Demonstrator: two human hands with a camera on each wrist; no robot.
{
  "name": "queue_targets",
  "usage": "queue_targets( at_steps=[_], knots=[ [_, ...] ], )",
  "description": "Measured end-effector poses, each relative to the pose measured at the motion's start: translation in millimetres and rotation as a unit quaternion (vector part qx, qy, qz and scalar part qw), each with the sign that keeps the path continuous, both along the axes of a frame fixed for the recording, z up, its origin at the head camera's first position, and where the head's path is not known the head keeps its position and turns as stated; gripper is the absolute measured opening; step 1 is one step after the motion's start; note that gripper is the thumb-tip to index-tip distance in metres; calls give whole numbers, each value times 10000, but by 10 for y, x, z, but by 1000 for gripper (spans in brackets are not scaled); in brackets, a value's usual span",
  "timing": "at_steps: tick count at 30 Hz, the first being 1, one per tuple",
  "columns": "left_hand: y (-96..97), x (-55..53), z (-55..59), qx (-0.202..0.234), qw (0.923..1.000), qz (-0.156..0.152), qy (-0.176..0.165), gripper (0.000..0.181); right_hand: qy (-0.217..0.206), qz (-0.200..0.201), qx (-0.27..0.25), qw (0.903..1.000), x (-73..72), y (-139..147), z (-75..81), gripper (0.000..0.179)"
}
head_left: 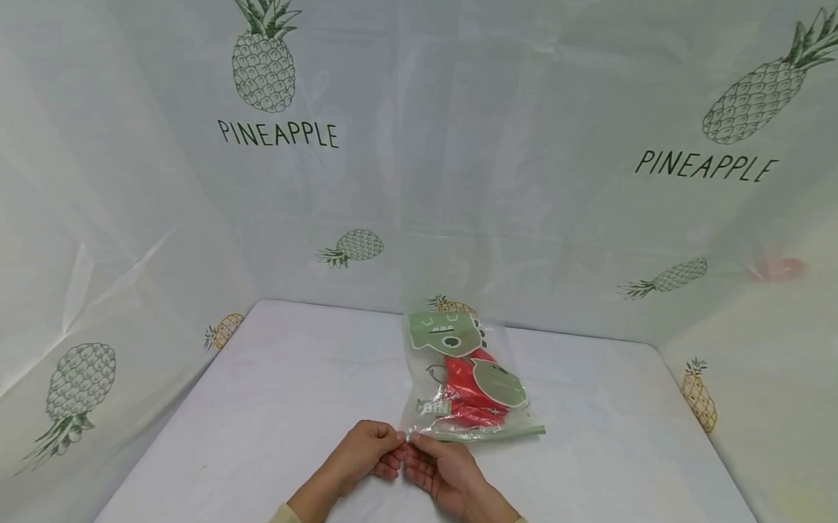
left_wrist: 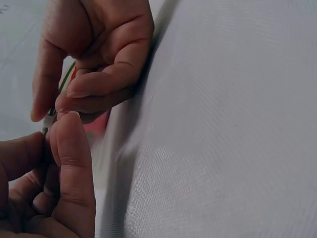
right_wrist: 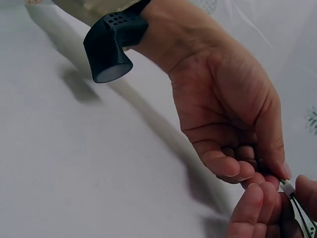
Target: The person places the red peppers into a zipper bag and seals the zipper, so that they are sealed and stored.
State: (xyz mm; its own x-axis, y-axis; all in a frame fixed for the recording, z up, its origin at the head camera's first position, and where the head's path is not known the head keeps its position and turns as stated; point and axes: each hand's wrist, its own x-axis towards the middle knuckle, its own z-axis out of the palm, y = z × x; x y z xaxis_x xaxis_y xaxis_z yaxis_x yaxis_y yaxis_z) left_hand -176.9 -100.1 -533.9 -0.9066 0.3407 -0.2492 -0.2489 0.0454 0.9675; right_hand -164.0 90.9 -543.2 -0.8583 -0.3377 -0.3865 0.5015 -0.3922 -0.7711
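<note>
A clear plastic zip bag with green cartoon prints lies on the table, a red item inside it. Its green zip strip runs along the near edge. At that edge's left corner, my left hand pinches the strip's end between thumb and fingers. Right beside it, my right hand pinches the strip, its other fingers loosely curled. A small white slider sits on the strip between the two thumbs. In the left wrist view the hands' fingertips nearly meet around this slider.
The white table has rounded far corners. Pale sheeting with pineapple prints hangs behind it and at both sides. A dark wrist camera is strapped to my left wrist. A blurred red shape shows at the right sheeting.
</note>
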Motion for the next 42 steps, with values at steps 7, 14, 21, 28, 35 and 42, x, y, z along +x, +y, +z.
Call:
queue_targets(
  at_steps=[7, 14, 21, 28, 35, 42],
  knots=[
    [33, 23, -2, 55, 9999, 75, 100, 25, 23, -197, 97, 9998, -2, -31, -36, 17],
    [48, 20, -39, 47, 9997, 180, 184, 24, -4, -298, 174, 9994, 19, -50, -6, 18],
    [40, 10, -56, 86, 9996, 232, 168, 23, -56, -400, 167, 9990, 24, -48, 5, 11],
    [4, 2, -56, 79, 9994, 305, 152, 22, -151, -524, 199, 9983, 21, -15, 1, 10],
    [-22, -19, -86, 97, 9992, 358, 138, 22, -159, -571, 245, 9979, 9, 30, -8, 11],
    [-39, -24, -92, 150, 9991, 383, 127, 21, -112, -587, 214, 9980, -5, 61, -32, 9]
  ],
)
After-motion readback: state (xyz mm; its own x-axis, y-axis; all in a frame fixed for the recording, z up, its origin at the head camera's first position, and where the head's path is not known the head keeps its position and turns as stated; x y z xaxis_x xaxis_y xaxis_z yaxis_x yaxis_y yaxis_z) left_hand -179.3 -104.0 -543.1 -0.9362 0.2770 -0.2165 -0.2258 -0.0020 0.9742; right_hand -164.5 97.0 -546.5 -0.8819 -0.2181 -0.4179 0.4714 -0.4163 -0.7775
